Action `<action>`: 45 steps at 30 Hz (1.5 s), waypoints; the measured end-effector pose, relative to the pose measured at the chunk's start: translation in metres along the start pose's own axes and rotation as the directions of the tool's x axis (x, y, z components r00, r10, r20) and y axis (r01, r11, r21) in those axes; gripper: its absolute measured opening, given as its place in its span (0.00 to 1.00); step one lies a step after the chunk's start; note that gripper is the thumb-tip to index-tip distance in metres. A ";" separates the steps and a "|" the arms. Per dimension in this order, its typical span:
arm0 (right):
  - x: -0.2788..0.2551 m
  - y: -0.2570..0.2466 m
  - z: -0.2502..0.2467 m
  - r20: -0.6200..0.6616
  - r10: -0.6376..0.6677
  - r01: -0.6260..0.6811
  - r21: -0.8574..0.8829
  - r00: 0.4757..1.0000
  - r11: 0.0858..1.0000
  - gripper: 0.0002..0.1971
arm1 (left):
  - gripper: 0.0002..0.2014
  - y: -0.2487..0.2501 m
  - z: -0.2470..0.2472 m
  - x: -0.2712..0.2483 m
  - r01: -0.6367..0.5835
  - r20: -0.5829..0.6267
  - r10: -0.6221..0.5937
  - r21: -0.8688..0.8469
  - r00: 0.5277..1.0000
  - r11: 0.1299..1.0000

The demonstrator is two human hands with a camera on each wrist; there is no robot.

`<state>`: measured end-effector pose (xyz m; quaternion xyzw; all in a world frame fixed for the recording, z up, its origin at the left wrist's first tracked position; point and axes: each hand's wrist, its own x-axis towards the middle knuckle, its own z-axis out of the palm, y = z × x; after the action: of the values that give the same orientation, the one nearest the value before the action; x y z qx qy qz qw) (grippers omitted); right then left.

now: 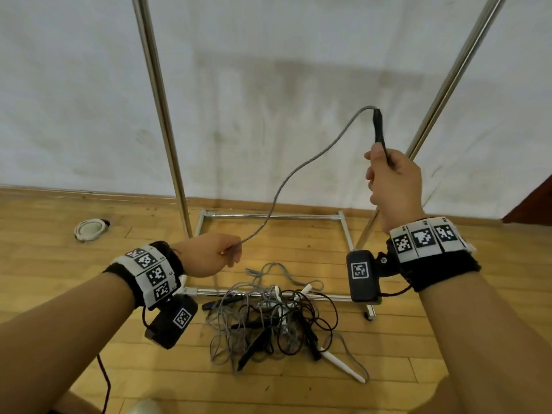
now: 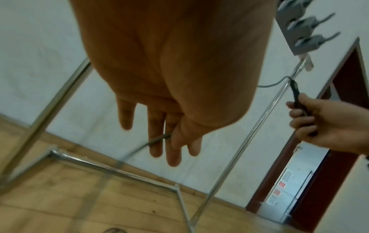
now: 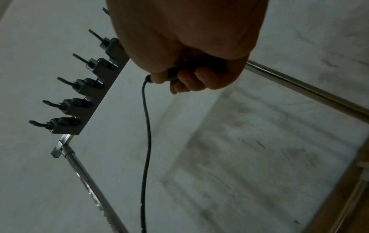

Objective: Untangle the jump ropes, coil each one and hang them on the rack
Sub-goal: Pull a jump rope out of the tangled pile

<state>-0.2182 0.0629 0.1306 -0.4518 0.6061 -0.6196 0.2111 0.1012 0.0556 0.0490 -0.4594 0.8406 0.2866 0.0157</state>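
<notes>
**Drawing one grey rope clear of the tangle**

The rack (image 1: 162, 115) is the biggest thing here: a frame of shiny round metal tubes, two uprights rising from a rectangular base on the pale wooden floor (image 1: 89, 339), against a scuffed white wall. In the right wrist view a flat grey bar at its top carries a row of dark hooks (image 3: 75, 102), all bare.

Below, the pile of jump ropes (image 1: 268, 318) lies on the floor over the front base tube. It is a loose knot of thin grey and black cords, with slim tapered handles in black and white sticking out.

One grey rope (image 1: 298, 168) arcs up out of the pile. It looks braided, thin and fairly stiff, since it keeps a smooth curve in the air.

The right hand (image 1: 394, 180) holds its black handle (image 1: 379, 127) upright, fingers curled tight around the lower end. The left hand (image 1: 209, 255) pinches the cord lower down between thumb and fingers, the other fingers nearly straight.

The step in hand seems to be freeing this rope. It is probably best done by keeping the handle high and feeding cord through the left hand slowly. A hard pull could tighten the knot or drag the pile, so any snagged loop should be lifted off rather than forced.
</notes>
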 end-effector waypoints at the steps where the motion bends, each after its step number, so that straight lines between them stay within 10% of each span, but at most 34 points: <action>1: 0.004 0.003 -0.004 -0.016 0.006 -0.006 -0.004 1.000 1.000 0.16 | 0.10 -0.005 0.000 0.002 0.014 -0.012 -0.014 0.026 1.000 1.000; 7: 0.017 0.019 -0.019 -0.073 0.063 -0.066 -0.038 0.995 0.997 0.16 | 0.13 -0.021 -0.014 0.005 0.078 -0.112 -0.077 0.006 0.991 0.997; 13: -0.011 0.021 0.007 0.202 -0.004 0.039 -0.170 0.979 0.985 0.06 | 0.13 0.010 -0.023 0.010 -0.019 -0.311 0.022 0.013 0.950 1.000; 22: -0.056 0.010 0.055 0.638 -0.230 0.488 -0.262 0.735 0.833 0.06 | 0.15 0.061 -0.025 0.019 -0.238 -0.489 0.140 -0.143 0.861 0.961; 26: -0.053 0.013 0.054 0.628 -0.209 0.436 -0.230 0.750 0.870 0.09 | 0.12 0.059 -0.025 0.017 -0.280 -0.515 0.120 -0.247 0.849 0.928; 31: -0.042 0.019 0.047 0.555 -0.160 0.344 -0.244 0.816 0.907 0.11 | 0.08 0.032 -0.014 0.014 -0.193 -0.212 0.134 -0.286 0.968 0.939; 39: -0.018 0.014 0.027 0.323 -0.027 0.027 0.003 0.946 1.000 0.09 | 0.13 -0.010 -0.012 0.013 0.008 0.050 0.011 -0.353 0.999 0.935; 45: -0.004 0.024 0.005 0.272 0.009 0.016 -0.090 0.962 0.996 0.10 | 0.12 -0.022 -0.025 0.010 -0.013 -0.234 -0.053 -0.272 0.971 0.962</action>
<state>-0.2187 0.0592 0.1063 -0.5430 0.5984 -0.5234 0.2704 0.1183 0.0265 0.0570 -0.4970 0.7843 0.3415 -0.1457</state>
